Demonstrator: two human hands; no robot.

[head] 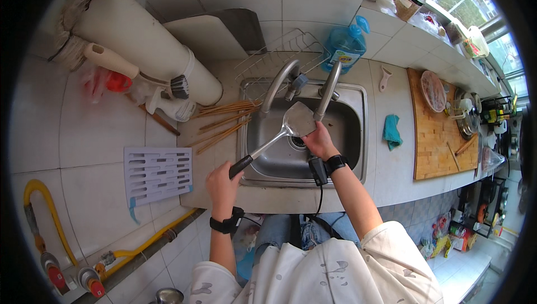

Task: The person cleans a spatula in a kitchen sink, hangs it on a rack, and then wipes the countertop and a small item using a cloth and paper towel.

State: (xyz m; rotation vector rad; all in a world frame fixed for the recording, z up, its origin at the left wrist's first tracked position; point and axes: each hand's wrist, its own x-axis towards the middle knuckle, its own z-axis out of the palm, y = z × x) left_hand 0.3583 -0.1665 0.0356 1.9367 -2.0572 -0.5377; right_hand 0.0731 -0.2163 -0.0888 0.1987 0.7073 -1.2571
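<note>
My left hand (224,184) grips the black handle of a metal wok spatula (298,120) at the sink's front left. The spatula slants up to the right over the stainless steel sink (277,162). At its wide blade, my right hand (321,141) holds the lower right edge, with some fingers hidden behind the metal. Just above this hand ends the spout of the right tap (328,90). A second curved tap (277,85) stands to the left of the blade. I cannot tell whether water runs.
Several wooden chopsticks (224,123) lie left of the sink, some reaching its rim. Behind stand a wire rack (289,46) and a blue pump bottle (346,48). To the right are a teal cloth (392,132), a peeler (384,78) and a wooden cutting board (436,148).
</note>
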